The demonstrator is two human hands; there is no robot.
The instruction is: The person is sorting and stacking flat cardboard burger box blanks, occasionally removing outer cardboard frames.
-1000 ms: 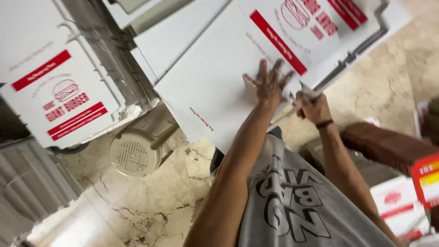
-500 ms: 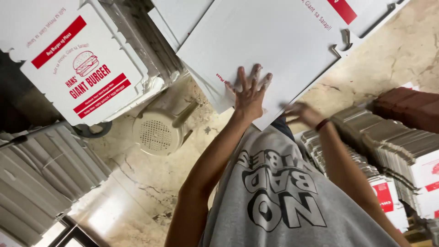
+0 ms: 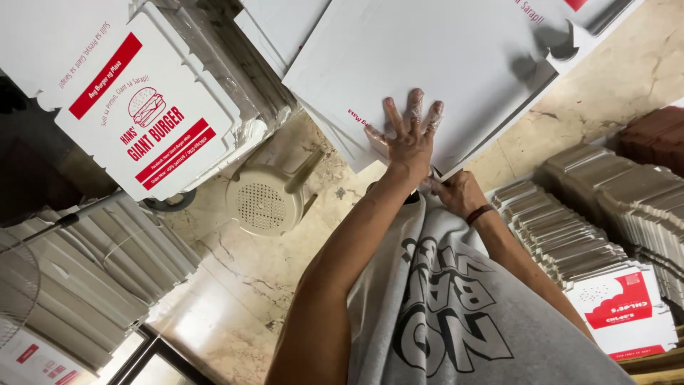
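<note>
The flat white cardboard sheet (image 3: 427, 64) fills the upper centre of the frame. My left hand (image 3: 407, 135) presses flat on it, grip released, fingers spread. My right hand (image 3: 456, 192) pinches its lower edge. A beige plastic stool (image 3: 267, 203) stands left of centre.

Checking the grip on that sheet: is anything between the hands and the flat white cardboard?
Nothing visible: the left hand lies flat on the white cardboard sheet, fingers spread, and the right hand grips its near edge.
</note>
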